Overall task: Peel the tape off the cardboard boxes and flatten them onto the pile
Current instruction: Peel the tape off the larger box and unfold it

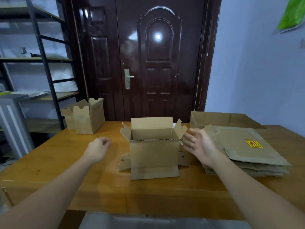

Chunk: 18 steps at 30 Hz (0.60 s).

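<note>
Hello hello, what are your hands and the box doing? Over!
Left hand loosely curled, empty, left of box. Right hand open beside open box, flaps up, not flattened. Flat pile waits on the right. Nothing in the way.

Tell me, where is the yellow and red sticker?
In the head view, the yellow and red sticker sits on the top sheet of the flattened cardboard pile, on the table's right side beside the right hand.

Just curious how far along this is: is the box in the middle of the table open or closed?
Open. The middle box stands upright, top flaps spread out and inner walls showing; its bottom flaps splay onto the table too.
</note>
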Tool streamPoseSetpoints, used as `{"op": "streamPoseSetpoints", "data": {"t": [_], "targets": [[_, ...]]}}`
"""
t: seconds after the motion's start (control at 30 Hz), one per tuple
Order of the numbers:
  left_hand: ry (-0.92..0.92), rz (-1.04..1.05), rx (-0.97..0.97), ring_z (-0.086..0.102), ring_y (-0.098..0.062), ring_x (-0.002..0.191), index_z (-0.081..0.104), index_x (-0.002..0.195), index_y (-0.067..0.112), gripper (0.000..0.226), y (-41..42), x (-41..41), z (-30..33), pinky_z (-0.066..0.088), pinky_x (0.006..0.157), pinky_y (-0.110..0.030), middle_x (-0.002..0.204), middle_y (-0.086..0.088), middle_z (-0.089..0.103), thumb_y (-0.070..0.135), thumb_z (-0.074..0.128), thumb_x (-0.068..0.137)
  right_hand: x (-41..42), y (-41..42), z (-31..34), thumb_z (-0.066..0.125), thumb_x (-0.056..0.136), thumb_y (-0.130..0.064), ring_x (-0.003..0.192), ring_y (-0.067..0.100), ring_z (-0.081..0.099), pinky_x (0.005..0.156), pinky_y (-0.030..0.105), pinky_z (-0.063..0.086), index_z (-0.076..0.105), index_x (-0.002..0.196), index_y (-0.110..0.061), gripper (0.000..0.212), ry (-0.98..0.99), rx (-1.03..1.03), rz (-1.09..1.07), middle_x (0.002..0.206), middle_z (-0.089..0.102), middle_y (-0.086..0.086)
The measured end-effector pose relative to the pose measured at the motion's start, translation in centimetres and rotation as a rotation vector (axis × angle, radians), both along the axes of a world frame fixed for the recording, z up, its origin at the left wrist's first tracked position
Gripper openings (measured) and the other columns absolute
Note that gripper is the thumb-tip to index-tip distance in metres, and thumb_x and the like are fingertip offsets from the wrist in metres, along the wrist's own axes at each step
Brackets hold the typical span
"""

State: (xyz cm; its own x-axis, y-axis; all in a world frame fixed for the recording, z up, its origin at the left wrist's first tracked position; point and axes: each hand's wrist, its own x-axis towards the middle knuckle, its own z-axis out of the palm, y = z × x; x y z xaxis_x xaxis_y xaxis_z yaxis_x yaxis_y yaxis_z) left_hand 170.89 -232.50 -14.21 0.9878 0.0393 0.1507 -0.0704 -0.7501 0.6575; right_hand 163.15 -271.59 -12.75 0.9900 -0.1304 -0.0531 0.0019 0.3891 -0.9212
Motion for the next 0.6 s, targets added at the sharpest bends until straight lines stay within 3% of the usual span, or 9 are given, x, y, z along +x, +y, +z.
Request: {"op": "streamPoseSetpoints", "data": {"t": [0.07, 0.13, 0.23, 0.3, 0.37, 0.5, 0.6], "targets": [[0.106, -0.114, 0.099, 0.058, -0.025, 0.125, 0.046, 0.151, 0.016, 0.065, -0.5, -0.2, -0.8, 0.051, 0.094, -0.031, 0.147, -0.008, 0.055, 0.032, 0.073, 0.094, -0.4, -0.3, -1.1, 0.044, 0.1, -0.011, 0.137, 0.025, 0.048, 0.111, 0.044, 0.041, 0.032, 0.157, -0.023, 0.059, 0.002, -0.15, 0.072, 0.156, 0.046, 0.005], [0.19, -0.23, 0.066, 0.053, -0.023, 0.132, 0.025, 0.161, 0.017, 0.095, -1.8, -0.5, -1.3, 0.047, 0.086, -0.021, 0.159, -0.007, 0.041, 0.035, 0.08, 0.086, -1.1, 0.2, -1.8, 0.058, 0.092, 0.002, 0.145, 0.022, 0.038, 0.111, 0.038, 0.041, 0.025, 0.16, -0.022, 0.079, 0.038, -0.473, 0.147, 0.161, 0.036, 0.0], [0.198, -0.335, 0.028, 0.056, -0.005, 0.108, 0.011, 0.164, 0.024, 0.106, -4.0, -0.5, -1.7, 0.049, 0.075, -0.012, 0.162, -0.007, 0.036, 0.033, 0.081, 0.086, -1.3, 2.3, -2.2, 0.086, 0.079, -0.015, 0.141, 0.016, 0.042, 0.114, 0.037, 0.041, 0.034, 0.154, -0.023, 0.092, 0.097, -0.849, 0.227, 0.15, 0.047, -0.008], [0.119, -0.343, 0.043, 0.05, -0.015, 0.132, 0.011, 0.164, 0.028, 0.106, -4.9, -0.2, -1.4, 0.047, 0.102, -0.024, 0.165, -0.005, 0.032, 0.033, 0.082, 0.085, -1.0, 3.5, -2.5, 0.088, 0.077, -0.027, 0.13, 0.013, 0.049, 0.112, 0.039, 0.043, 0.044, 0.144, -0.026, 0.08, 0.074, -0.877, 0.111, 0.135, 0.055, -0.011], [0.057, -0.349, -0.013, 0.031, -0.024, 0.15, 0.011, 0.163, 0.031, 0.108, -5.3, -0.2, -0.8, 0.034, 0.12, -0.041, 0.167, 0.0, 0.027, 0.038, 0.082, 0.083, -0.6, 4.2, -2.5, 0.085, 0.081, -0.031, 0.125, 0.015, 0.054, 0.109, 0.043, 0.048, 0.05, 0.139, -0.026, 0.068, 0.007, -0.835, -0.074, 0.129, 0.06, -0.011], [-0.032, -0.414, -0.286, 0.029, -0.014, 0.145, 0.003, 0.164, 0.026, 0.114, -6.0, -0.8, 1.8, 0.028, 0.119, -0.037, 0.155, 0.015, 0.03, 0.04, 0.082, 0.082, -0.1, 4.3, -0.7, 0.075, 0.091, -0.026, 0.118, 0.015, 0.061, 0.103, 0.044, 0.053, 0.057, 0.133, -0.027, 0.045, -0.083, -0.693, -0.099, 0.122, 0.066, -0.011], [-0.061, -0.368, -0.278, 0.021, -0.022, 0.153, 0.003, 0.164, 0.03, 0.123, -5.2, 0.0, 3.7, 0.025, 0.124, -0.047, 0.167, 0.005, 0.017, 0.06, 0.081, 0.074, 0.5, 3.7, 1.0, 0.074, 0.092, -0.018, 0.115, 0.02, 0.066, 0.098, 0.044, 0.055, 0.061, 0.129, -0.022, 0.039, -0.095, -0.578, -0.01, 0.119, 0.072, -0.004]]}}
